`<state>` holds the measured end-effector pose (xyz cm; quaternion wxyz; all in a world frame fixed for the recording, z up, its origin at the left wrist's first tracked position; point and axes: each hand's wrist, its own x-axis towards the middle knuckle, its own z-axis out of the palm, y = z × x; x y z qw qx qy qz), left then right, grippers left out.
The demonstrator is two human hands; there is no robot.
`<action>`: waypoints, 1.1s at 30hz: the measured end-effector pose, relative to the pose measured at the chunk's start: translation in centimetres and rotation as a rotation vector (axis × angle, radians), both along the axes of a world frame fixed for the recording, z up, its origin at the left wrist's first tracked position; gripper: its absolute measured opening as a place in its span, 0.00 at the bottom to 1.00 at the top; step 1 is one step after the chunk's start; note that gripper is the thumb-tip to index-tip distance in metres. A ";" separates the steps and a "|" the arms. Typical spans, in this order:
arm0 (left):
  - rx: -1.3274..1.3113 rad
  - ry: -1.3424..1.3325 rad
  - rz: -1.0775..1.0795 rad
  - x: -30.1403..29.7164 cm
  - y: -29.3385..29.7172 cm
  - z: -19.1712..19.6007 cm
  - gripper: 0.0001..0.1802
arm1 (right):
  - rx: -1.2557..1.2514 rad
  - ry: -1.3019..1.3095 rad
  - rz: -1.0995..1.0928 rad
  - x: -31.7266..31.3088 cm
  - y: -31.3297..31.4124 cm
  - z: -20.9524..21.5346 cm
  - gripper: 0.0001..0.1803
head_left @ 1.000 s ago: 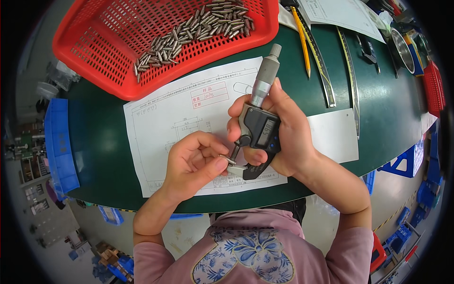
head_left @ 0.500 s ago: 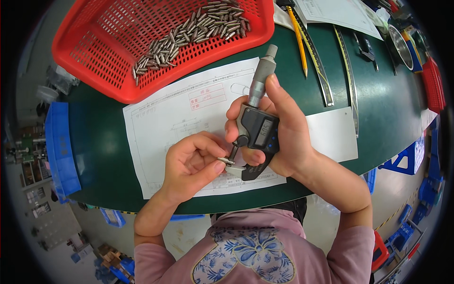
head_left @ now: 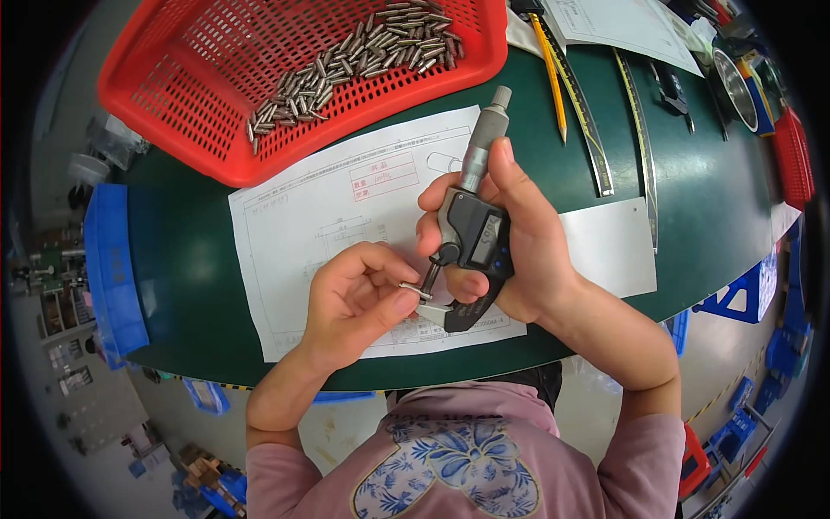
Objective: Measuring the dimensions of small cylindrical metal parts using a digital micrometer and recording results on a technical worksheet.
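Observation:
My right hand (head_left: 527,233) is wrapped round a digital micrometer (head_left: 471,227), its grey thimble pointing away from me and its small screen facing up. Between thumb and fingertips, my left hand (head_left: 359,298) pinches a small metal pin (head_left: 417,291). The pin sits at the micrometer's jaws, by the end of the spindle; whether both jaws touch it I cannot tell. Under both hands lies a white drawing sheet (head_left: 298,233) with a red stamped box. Beyond it, a red plastic basket (head_left: 186,130) holds a heap of similar metal pins (head_left: 363,56).
A yellow pencil (head_left: 553,82) and steel rulers (head_left: 584,121) lie on the green table (head_left: 700,216) at the right. Farther right are calipers (head_left: 670,91), a metal bowl (head_left: 733,91) and a red basket (head_left: 793,156). A blue bin (head_left: 111,268) stands at the left edge.
The micrometer's screen shows a different reading. The pin has tilted slightly at the jaws, while both hands keep their grips in nearly the same place.

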<state>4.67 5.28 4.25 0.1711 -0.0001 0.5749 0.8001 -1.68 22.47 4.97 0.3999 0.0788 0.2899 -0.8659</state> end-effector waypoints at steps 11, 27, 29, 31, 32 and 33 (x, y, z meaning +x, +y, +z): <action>0.054 0.125 -0.026 -0.1 -0.1 -0.4 0.08 | -0.010 -0.035 0.006 -0.3 0.1 0.0 0.34; 0.083 0.051 -0.034 -0.2 0.0 -0.2 0.10 | 0.012 0.002 0.008 -0.3 0.1 -0.1 0.34; 0.073 0.052 -0.037 -0.3 0.0 -0.1 0.10 | 0.019 0.023 0.025 -0.3 0.1 -0.1 0.35; 0.075 0.044 -0.039 -0.3 0.0 0.1 0.09 | 0.062 0.028 0.012 -0.2 -0.1 -0.1 0.36; 0.056 0.065 -0.043 -0.4 -0.2 0.1 0.09 | 0.055 0.039 0.023 -0.3 -0.2 0.0 0.36; 0.036 0.086 -0.045 -0.6 -0.5 0.2 0.09 | 0.061 0.030 0.015 -0.3 -0.3 0.0 0.36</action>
